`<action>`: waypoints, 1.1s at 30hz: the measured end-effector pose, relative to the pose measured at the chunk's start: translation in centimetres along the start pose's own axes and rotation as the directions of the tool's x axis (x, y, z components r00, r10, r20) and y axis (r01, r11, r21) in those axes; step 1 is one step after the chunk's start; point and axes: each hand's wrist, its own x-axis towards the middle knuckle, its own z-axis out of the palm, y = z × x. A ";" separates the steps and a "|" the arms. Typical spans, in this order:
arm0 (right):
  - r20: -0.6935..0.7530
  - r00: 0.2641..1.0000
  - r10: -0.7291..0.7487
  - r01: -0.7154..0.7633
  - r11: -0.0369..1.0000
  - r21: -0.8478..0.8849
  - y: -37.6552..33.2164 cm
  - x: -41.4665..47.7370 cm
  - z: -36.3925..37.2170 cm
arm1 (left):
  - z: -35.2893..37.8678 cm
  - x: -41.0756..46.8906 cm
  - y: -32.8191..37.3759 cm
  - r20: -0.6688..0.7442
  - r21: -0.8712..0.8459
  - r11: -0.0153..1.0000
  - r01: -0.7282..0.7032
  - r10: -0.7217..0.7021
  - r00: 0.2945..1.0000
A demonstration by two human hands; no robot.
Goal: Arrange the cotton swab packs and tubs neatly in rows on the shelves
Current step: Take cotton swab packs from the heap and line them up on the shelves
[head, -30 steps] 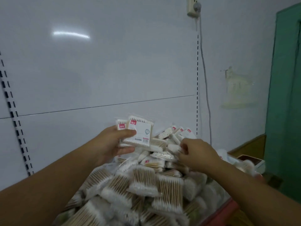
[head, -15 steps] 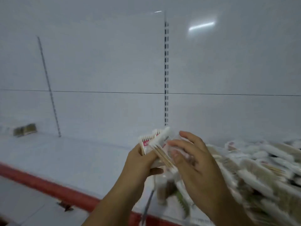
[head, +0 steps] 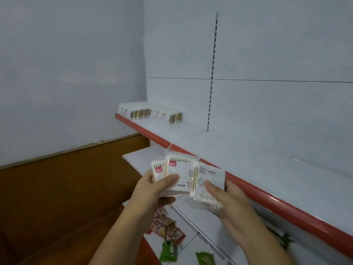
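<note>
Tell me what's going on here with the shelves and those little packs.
A person is stocking a shop shelf. The left hand grips a couple of swab packs, and the right hand holds another pack beside them, in front of the red-edged shelf. A neat row of packs stands at the shelf's far left end. Snack packets lie on a lower shelf.
</note>
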 end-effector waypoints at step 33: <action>-0.267 0.935 -0.233 0.186 0.964 -0.189 0.3 56.3 16.4 | -21.5 59.8 5.3 -0.089 0.403 0.879 -0.254 0.314 0.945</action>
